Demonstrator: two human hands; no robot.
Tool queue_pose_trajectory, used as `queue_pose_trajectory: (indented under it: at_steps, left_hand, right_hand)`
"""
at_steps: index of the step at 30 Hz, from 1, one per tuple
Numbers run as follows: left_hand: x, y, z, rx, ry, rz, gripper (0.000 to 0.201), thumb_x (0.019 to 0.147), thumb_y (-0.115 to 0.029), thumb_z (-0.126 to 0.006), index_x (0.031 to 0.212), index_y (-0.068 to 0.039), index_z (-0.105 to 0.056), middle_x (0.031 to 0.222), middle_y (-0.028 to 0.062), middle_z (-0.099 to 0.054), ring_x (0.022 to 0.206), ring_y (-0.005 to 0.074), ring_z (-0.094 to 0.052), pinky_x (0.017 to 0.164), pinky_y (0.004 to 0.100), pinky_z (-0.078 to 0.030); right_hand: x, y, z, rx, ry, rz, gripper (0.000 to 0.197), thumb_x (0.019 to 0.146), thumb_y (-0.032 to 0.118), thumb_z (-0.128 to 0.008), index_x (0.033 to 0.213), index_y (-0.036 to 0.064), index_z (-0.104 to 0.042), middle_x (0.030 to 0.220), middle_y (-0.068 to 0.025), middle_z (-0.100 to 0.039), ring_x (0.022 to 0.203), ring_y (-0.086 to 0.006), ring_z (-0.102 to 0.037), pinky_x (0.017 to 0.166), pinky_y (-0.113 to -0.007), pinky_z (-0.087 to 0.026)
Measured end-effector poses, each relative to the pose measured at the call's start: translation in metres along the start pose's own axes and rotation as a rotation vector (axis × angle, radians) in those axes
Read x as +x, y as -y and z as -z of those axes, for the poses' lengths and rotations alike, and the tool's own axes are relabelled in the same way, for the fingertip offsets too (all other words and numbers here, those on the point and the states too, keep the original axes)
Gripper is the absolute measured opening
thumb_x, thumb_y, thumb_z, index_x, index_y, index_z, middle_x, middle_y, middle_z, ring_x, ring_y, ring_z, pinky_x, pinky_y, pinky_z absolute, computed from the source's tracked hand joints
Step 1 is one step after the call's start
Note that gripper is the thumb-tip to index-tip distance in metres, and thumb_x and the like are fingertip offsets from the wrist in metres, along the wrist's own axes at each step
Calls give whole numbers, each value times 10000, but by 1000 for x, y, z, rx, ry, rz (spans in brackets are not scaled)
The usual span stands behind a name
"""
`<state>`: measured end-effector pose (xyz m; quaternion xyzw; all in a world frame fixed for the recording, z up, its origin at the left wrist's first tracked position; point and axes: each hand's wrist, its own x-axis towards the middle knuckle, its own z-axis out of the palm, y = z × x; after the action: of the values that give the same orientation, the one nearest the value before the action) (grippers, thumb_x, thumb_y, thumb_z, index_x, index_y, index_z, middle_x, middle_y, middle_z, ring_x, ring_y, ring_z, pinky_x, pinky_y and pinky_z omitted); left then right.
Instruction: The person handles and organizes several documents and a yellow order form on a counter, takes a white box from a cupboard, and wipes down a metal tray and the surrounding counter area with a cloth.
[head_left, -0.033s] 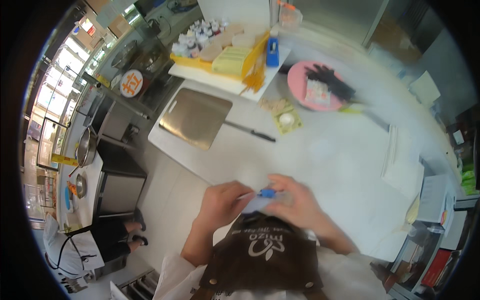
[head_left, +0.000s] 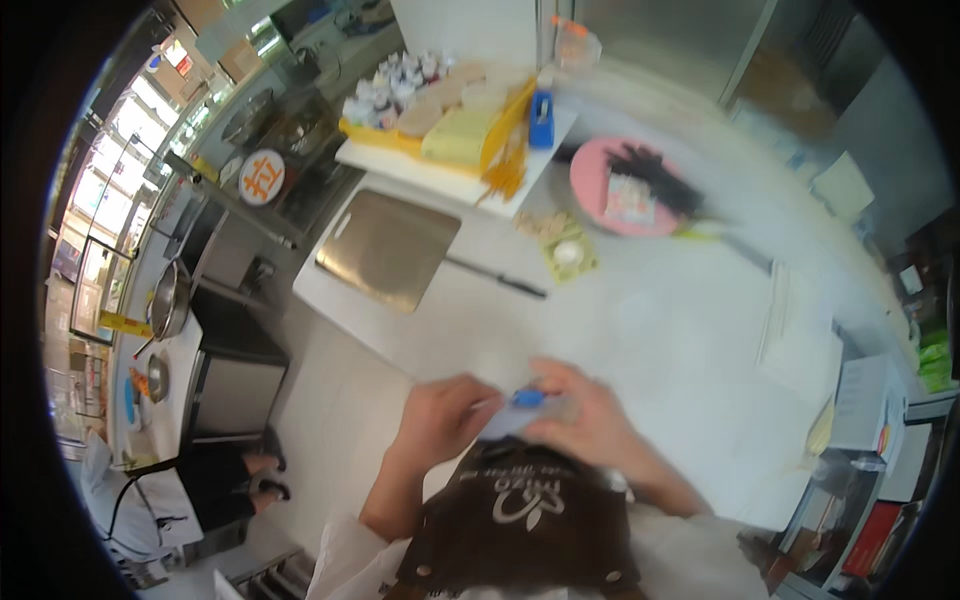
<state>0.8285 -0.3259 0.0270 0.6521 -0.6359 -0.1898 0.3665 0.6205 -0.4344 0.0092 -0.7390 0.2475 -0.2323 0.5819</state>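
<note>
In front of my apron, my left hand (head_left: 445, 412) is closed, its fingertips pinched at the left edge of a small translucent plastic piece (head_left: 512, 422). My right hand (head_left: 580, 412) grips the same piece from the other side, thumb and fingers curled round it. A small bright blue part (head_left: 527, 398) shows between the two hands. Blur hides the exact kind of the piece. Beyond my hands lie a metal cutting board (head_left: 385, 250) and a utensil with a black handle (head_left: 520, 286), its far end by the board's edge.
At the back, a yellow tray (head_left: 430, 148) carries several small bottles, beside a blue tape dispenser (head_left: 541, 120). Black gloves (head_left: 655, 175) rest on a pink round plate (head_left: 588, 180). A green-yellow packet (head_left: 568, 252) lies nearer. Another person (head_left: 150, 495) stands at lower left.
The whole view has shifted slightly, so the table things sit a little lower and further left. Both hands keep their hold on the plastic piece.
</note>
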Motion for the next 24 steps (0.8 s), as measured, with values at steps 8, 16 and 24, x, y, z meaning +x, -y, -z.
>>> queue_pose_trajectory:
  at_steps: [8, 16, 24]
  left_hand:
    - [6, 49, -19, -460, -9, 248, 217, 946, -185, -667, 1074, -12, -689, 942, 127, -712, 840, 222, -688, 756, 325, -532]
    - [4, 181, -29, -351, 189, 561, 480, 970, -327, -601, 1344, -29, -559, 1181, 174, -662, 1048, 296, -658, 921, 383, -512]
    - [11, 327, -110, 267, 24, 59, 389, 860, -239, -614, 1217, -86, -638, 1355, 139, -579, 1289, 329, -521, 1071, 489, -413]
  right_hand:
    - [24, -20, -5, 34, -85, -183, 232, 961, 206, -666, 1100, 21, -663, 942, -104, -704, 871, -155, -646, 795, -307, -517]
    - [130, -7, 42, 130, -402, 5, 245, 970, 136, -627, 1166, -10, -618, 970, -73, -697, 905, -128, -630, 811, -306, -520]
    - [325, 59, 139, -216, -667, 81, 306, 937, 158, -621, 1187, -16, -595, 1039, -111, -682, 958, -183, -619, 858, -337, -490]
